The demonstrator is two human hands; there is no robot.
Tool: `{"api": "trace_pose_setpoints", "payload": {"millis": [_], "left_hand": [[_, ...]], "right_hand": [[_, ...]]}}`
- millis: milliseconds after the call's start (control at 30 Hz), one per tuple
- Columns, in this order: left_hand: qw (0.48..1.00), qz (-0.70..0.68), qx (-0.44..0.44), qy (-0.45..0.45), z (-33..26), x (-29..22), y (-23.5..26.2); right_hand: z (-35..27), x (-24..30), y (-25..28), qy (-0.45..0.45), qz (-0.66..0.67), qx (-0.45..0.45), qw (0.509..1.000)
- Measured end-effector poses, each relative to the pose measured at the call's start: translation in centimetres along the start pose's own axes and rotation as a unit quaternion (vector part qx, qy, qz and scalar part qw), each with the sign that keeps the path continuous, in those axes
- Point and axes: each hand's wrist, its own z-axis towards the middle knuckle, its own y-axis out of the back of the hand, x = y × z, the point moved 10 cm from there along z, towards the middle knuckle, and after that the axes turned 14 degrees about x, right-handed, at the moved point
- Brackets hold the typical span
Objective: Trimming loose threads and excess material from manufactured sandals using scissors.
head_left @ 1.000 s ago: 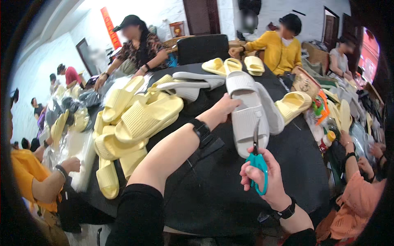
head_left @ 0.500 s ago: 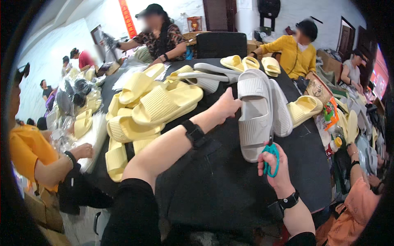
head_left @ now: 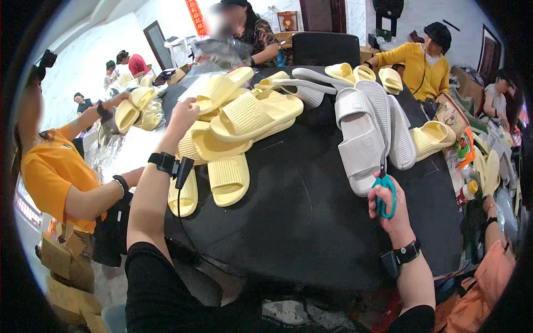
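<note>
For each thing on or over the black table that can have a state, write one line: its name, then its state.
Left hand: open, fingers on the yellow slipper pile.
Right hand: closed on the teal-handled scissors.
Scissors: upright, tips at the grey slipper; blades too small to judge.
Grey slipper: sole down on the black table.

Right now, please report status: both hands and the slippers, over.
Left hand on yellow slipper pile. Right hand grips teal scissors by grey slipper. Nothing between.
</note>
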Motion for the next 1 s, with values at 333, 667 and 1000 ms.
{"api": "trace_pose_setpoints", "payload": {"millis": [333,667,1000], "left_hand": [[0.987,-0.09,0.13,0.007,-0.9,-4.9,-6.0],[0.984,0.055,0.159,-0.061,-2.9,-8.8,-6.8],[0.996,0.033,0.005,-0.087,-3.2,-12.5,1.1]], "right_hand": [[-0.1,0.0,-1.4,-0.038,-0.03,0.054,0.997],[-0.4,1.0,-1.9,-0.02,-0.001,0.075,0.997],[-0.6,0.6,-1.5,-0.029,-0.012,0.077,0.997]]}}
